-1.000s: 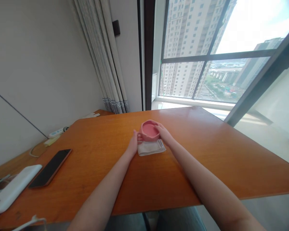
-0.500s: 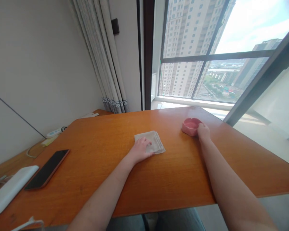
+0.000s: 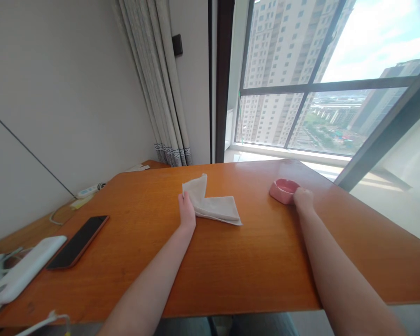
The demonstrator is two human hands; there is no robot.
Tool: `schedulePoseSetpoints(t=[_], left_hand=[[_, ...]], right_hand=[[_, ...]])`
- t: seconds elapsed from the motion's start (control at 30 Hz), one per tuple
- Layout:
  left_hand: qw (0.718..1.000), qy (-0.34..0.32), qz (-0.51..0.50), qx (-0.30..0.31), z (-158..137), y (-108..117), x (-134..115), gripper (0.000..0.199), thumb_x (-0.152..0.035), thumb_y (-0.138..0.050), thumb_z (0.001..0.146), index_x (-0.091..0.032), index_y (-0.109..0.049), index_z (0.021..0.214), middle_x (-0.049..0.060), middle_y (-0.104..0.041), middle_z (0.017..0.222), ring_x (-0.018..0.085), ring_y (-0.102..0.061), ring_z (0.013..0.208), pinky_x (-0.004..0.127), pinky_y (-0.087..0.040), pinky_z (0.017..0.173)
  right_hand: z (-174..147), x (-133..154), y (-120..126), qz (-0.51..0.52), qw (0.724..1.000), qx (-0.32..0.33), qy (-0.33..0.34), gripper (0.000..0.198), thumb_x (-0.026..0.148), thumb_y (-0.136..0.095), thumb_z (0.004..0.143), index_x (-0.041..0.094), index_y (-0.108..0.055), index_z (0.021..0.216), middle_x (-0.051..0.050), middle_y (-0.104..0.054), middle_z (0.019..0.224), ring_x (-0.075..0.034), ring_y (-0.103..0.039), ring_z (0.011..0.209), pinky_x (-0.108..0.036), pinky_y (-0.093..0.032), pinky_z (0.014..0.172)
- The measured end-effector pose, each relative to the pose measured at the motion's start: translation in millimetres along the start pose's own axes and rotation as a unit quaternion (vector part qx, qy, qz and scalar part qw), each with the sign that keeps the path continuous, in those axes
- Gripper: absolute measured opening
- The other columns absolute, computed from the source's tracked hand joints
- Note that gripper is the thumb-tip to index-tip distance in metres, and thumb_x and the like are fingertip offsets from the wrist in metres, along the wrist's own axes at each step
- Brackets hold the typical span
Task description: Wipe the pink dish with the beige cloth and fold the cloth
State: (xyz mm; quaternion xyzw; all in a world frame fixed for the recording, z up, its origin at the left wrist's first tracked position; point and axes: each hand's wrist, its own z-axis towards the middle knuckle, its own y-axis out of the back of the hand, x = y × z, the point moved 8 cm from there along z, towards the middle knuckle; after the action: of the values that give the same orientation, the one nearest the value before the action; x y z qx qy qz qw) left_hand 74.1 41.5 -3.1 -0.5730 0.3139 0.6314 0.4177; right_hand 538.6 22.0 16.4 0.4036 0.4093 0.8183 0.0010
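Observation:
My left hand (image 3: 187,210) pinches the left edge of a pale folded cloth (image 3: 219,208). The held part is raised and partly unfolded, while the right part lies flat on the wooden table (image 3: 266,261). At the right, my right hand (image 3: 304,200) grips the near right side of a pink ashtray (image 3: 284,191), a low faceted bowl with notches in its rim. It sits upright on the table, and its inside looks bare. My right fingertips are partly hidden behind its wall.
On the left of the table lie a black phone (image 3: 79,242) with a reddish edge and a white power bank (image 3: 27,268). A white cable (image 3: 44,322) is at the near left edge. A power strip (image 3: 88,191) stands by the wall. Behind the table are a curtain (image 3: 161,93) and a large window.
My left hand has gone from resting on the flat folded cloth to holding its left edge, lifting and opening it leftward. My right hand stays on the ashtray. The view has shifted slightly.

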Motion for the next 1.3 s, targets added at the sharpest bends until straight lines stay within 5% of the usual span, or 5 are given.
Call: schedulePoseSetpoints(t=[0.13, 0.4, 0.63, 1.03, 1.3], left_hand=[[0.99, 0.042, -0.11, -0.077, 19, 18, 14, 0.017, -0.027, -0.047, 0.082, -0.019, -0.05, 0.097, 0.007, -0.061, 0.105, 0.017, -0.06, 0.097, 0.031, -0.047, 0.085], [0.941, -0.216, 0.217, -0.146, 18, 57, -66, 0.044, -0.023, -0.034, 0.087, -0.02, -0.029, 0.131, 0.014, -0.033, 0.143, 0.02, -0.033, 0.132, 0.039, -0.028, 0.108], [0.76, -0.251, 0.482, 0.356, -28, -47, -4, 0.044, -0.038, -0.035, 0.09, -0.022, -0.045, 0.13, 0.009, -0.039, 0.144, 0.026, -0.029, 0.136, 0.051, -0.014, 0.112], [0.719, -0.222, 0.533, 0.388, -19, -44, 11, 0.055, -0.048, -0.031, 0.091, -0.022, -0.04, 0.137, 0.011, -0.029, 0.149, 0.026, -0.022, 0.139, 0.05, -0.016, 0.111], [0.738, -0.221, 0.544, 0.332, -5, -36, 12, 0.049, -0.042, -0.028, 0.092, -0.025, -0.043, 0.135, 0.009, -0.038, 0.145, 0.024, -0.03, 0.136, 0.048, -0.016, 0.111]], right_hand=[[-55, 79, 13, 0.018, 0.986, -0.096, 0.138, 0.059, 0.032, -0.036, 0.087, 0.005, -0.029, 0.139, -0.023, -0.023, 0.148, -0.033, -0.013, 0.139, -0.052, -0.014, 0.109], [-239, 189, -99, -0.074, 0.846, 0.333, 0.41, 0.055, 0.047, -0.029, 0.092, 0.02, -0.039, 0.139, -0.011, -0.029, 0.149, -0.03, -0.022, 0.138, -0.05, -0.015, 0.111], [-199, 161, -101, -0.137, 0.841, 0.354, 0.385, 0.048, 0.026, -0.037, 0.086, 0.019, -0.045, 0.132, -0.008, -0.035, 0.147, -0.03, -0.025, 0.136, -0.055, -0.013, 0.11], [-155, 145, -87, -0.206, 0.897, 0.267, 0.286, 0.039, 0.005, -0.026, 0.083, 0.017, -0.058, 0.103, -0.013, -0.06, 0.116, -0.026, -0.047, 0.116, -0.058, -0.014, 0.106], [-163, 145, -106, -0.173, 0.89, 0.272, 0.323, 0.054, 0.044, -0.029, 0.092, 0.016, -0.037, 0.138, -0.011, -0.029, 0.149, -0.027, -0.023, 0.137, -0.044, -0.018, 0.109]])
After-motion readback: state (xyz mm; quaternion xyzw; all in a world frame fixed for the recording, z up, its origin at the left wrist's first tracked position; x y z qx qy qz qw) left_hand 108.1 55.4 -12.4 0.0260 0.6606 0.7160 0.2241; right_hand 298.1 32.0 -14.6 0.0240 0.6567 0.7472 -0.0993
